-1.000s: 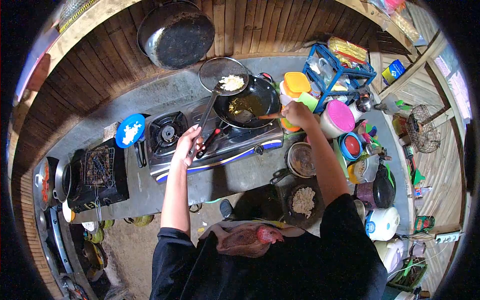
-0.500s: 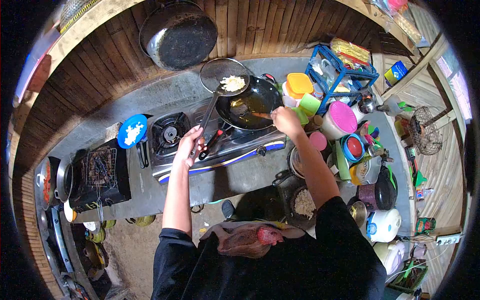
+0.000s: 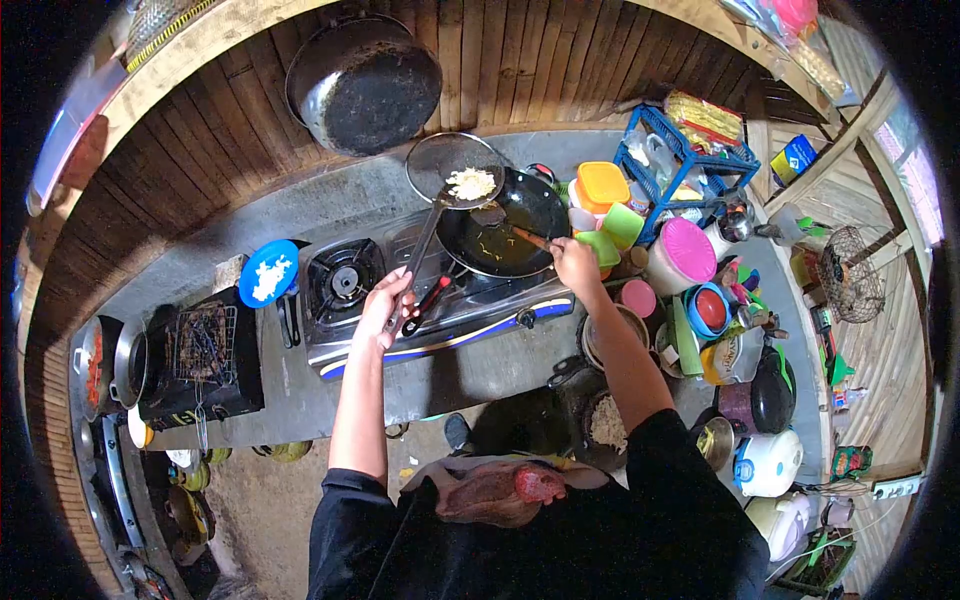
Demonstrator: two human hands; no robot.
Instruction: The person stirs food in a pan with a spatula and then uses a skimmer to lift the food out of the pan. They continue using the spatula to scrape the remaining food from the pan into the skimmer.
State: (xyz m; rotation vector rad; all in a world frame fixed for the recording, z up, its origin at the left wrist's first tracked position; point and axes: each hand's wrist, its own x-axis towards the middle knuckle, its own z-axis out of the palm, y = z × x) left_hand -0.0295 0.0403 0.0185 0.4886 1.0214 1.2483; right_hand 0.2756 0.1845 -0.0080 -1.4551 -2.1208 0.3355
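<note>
My left hand (image 3: 385, 308) grips the long handle of a round mesh strainer (image 3: 432, 160). Pale shredded food (image 3: 470, 184) lies in the strainer, which is held over the far left rim of a black wok (image 3: 540, 215). My right hand (image 3: 575, 268) is closed around the wooden handle of a spatula (image 3: 535, 240). The spatula's dark head is inside the wok, close to the strainer's edge. Oil with a few small bits (image 3: 497, 245) shows in the wok's bottom. The wok stands on the right side of a gas stove (image 3: 400, 330).
Left of the stove's bare burner (image 3: 344, 281) is a blue pan (image 3: 285, 250) with white food. Farther left stands a charcoal grill (image 3: 205, 345). Plastic containers, including a pink-lidded tub (image 3: 685, 250), and a blue rack (image 3: 650, 125) crowd the right. A large pan (image 3: 375, 100) hangs on the wall.
The spatula head has shifted toward the wok's far side, nearer the strainer. My left hand still holds the strainer over the wok's rim. The whole view has shifted slightly.
</note>
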